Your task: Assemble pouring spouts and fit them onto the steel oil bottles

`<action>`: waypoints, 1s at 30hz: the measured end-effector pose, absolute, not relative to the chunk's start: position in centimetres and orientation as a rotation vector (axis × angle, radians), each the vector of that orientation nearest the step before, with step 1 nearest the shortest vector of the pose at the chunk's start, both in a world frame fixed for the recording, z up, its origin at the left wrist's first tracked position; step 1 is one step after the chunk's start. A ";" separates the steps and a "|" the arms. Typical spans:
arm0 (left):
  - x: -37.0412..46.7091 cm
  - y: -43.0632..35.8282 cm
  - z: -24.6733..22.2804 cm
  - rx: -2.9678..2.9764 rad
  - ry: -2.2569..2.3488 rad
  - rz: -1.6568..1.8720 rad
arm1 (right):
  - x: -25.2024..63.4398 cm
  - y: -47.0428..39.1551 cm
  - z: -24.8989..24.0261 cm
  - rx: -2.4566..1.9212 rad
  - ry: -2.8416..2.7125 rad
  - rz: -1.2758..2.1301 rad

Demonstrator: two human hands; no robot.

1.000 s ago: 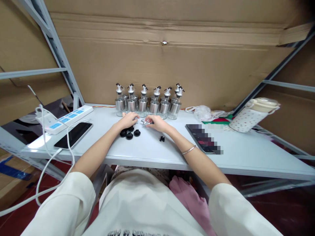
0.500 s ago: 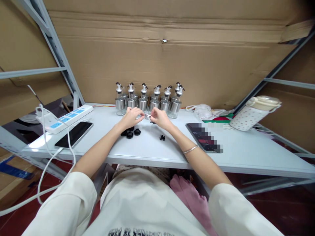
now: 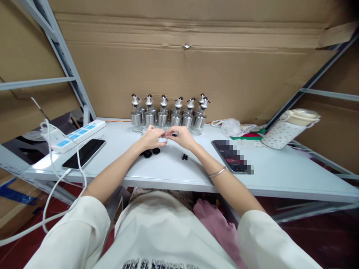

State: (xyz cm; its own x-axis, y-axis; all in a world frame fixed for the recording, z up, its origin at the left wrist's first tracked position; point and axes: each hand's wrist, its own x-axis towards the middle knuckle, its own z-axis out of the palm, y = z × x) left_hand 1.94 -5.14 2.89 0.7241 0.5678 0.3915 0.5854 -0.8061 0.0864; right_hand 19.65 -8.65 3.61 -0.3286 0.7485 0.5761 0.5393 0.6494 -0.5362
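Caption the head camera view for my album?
Left hand and right hand close together before metal-sleeved glass pourer bottles.

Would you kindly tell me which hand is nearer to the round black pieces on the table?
Left. The left hand is just beyond the round black pieces, partly hiding them from the camera; the right hand is farther off, to their right.

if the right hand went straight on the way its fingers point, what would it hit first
Most likely the person's bare left hand: its fingertips lie directly ahead of the bare right hand, touching or nearly so; the exact depth is unclear.
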 end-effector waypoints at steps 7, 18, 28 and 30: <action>1.8 -5.2 3.1 -2.857 -0.905 -0.716 | 22.5 -8.4 5.3 -1.140 -1.886 0.591; 1.7 -4.8 2.8 -2.907 -0.827 -0.808 | 26.4 -8.1 4.5 -1.370 -2.350 1.308; 2.0 -4.8 2.5 -2.924 -0.781 -0.809 | 25.7 -7.7 3.9 -1.408 -2.314 1.142; 2.0 -4.9 2.5 -2.926 -0.775 -0.813 | 25.5 -7.9 4.2 -1.392 -2.215 1.057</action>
